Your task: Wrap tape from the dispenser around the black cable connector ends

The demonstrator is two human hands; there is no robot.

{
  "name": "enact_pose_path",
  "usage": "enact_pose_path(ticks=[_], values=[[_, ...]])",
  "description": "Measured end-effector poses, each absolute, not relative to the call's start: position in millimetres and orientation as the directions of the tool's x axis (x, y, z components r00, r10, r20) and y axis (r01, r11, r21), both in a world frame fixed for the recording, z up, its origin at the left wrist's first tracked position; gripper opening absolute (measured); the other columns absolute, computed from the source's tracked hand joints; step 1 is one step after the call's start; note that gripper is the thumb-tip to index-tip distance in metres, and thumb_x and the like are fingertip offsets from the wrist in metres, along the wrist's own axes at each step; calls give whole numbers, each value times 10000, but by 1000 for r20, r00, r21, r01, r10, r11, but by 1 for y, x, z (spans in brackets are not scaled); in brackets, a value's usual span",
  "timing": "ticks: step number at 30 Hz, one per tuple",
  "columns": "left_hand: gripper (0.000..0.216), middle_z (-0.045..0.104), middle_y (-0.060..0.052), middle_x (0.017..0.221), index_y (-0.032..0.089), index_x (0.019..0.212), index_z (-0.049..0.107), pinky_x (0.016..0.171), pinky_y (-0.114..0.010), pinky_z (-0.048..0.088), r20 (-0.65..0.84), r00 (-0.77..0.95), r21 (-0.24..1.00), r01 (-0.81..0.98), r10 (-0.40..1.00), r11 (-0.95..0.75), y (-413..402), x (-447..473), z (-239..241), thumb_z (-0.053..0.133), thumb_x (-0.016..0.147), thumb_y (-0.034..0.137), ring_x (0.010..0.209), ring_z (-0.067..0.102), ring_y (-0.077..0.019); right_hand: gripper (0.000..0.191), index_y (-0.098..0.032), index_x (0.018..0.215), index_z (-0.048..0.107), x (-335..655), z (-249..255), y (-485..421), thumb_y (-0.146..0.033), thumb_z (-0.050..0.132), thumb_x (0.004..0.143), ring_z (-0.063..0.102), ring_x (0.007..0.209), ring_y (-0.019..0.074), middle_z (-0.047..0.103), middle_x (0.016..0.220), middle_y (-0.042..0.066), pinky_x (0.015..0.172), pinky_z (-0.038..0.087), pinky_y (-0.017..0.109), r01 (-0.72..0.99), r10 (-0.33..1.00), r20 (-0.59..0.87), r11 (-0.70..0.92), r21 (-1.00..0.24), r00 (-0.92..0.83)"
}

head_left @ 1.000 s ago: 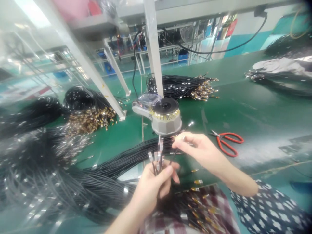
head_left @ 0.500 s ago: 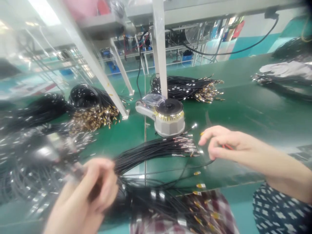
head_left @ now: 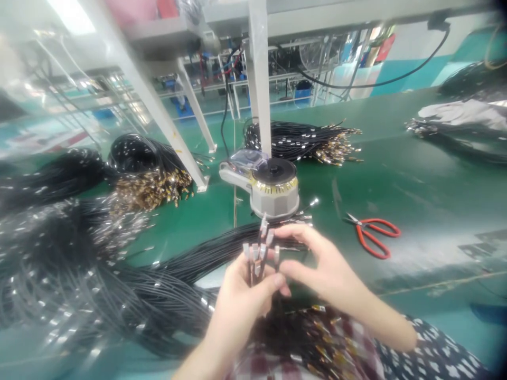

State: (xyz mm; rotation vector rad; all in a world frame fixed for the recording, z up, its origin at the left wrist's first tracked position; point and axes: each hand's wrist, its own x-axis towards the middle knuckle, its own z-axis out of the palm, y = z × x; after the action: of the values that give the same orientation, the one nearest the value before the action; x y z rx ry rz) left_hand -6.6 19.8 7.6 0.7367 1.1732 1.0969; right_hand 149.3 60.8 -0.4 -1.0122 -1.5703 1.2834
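My left hand (head_left: 247,295) is closed around a small bunch of black cables (head_left: 256,266), their silvery connector ends pointing up. From the right, my right hand (head_left: 312,258) reaches to the same ends, its index finger and thumb curled about the connectors. Just behind my hands lies a bundle of black cables (head_left: 206,248) on the green table. More black cables with yellowish tips (head_left: 317,338) rest below my hands on a checked cloth (head_left: 356,343). Red-handled scissors (head_left: 372,235) lie with blades slightly apart to the right of my right hand.
A round tape dispenser (head_left: 274,195) stands behind the cable bundle. Further cable heaps lie at the left (head_left: 150,190), at the back (head_left: 301,142) and at the far right (head_left: 459,132). White metal posts (head_left: 259,79) rise from the green table (head_left: 415,195).
Both hands have come together at the middle, my left moving right and my right moving left. Cable ends now stand up from my left hand. The red-handled scissors now show in full.
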Motion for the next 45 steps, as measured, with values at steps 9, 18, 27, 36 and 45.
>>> enact_pose_path(ticks=[9,18,27,36,45], values=[[343,651,-22,520,152,888,562,362,-161,124,-388,-35,883,-299,921,361,18,-2,8,788,650,252,319,257,-3,215,-217,942,578,163,-1,64,-217,720,780,613,783,116,604,1060,32,728,523,262,-258,949,-6,-92,-962,-315],[377,638,-18,523,139,1026,618,367,-156,121,-360,-46,887,-325,932,327,14,-2,9,763,683,201,336,239,2,263,-228,913,551,149,0,61,-130,735,752,633,716,74,589,1022,-12,730,523,258,-246,936,49,-41,-968,-348],[344,666,-54,564,120,1071,621,350,-151,134,-334,-45,912,-267,942,311,12,-2,7,716,754,217,333,277,-3,273,-226,913,535,144,-2,57,-129,732,751,630,708,90,567,944,-18,638,521,246,-272,941,31,-65,-960,-336],[350,664,-51,554,114,1077,627,352,-150,134,-341,-44,907,-277,939,317,11,-3,9,714,752,211,327,268,2,266,-201,884,539,143,0,58,-105,730,726,641,720,94,560,917,-23,666,515,242,-207,950,46,-20,-978,-308],[371,666,-48,557,116,1088,625,344,-148,138,-343,-35,906,-274,939,321,10,-4,8,727,746,216,326,279,0,256,-197,864,543,141,0,60,-102,731,719,632,723,84,563,887,-30,688,504,230,-200,959,64,8,-980,-277]])
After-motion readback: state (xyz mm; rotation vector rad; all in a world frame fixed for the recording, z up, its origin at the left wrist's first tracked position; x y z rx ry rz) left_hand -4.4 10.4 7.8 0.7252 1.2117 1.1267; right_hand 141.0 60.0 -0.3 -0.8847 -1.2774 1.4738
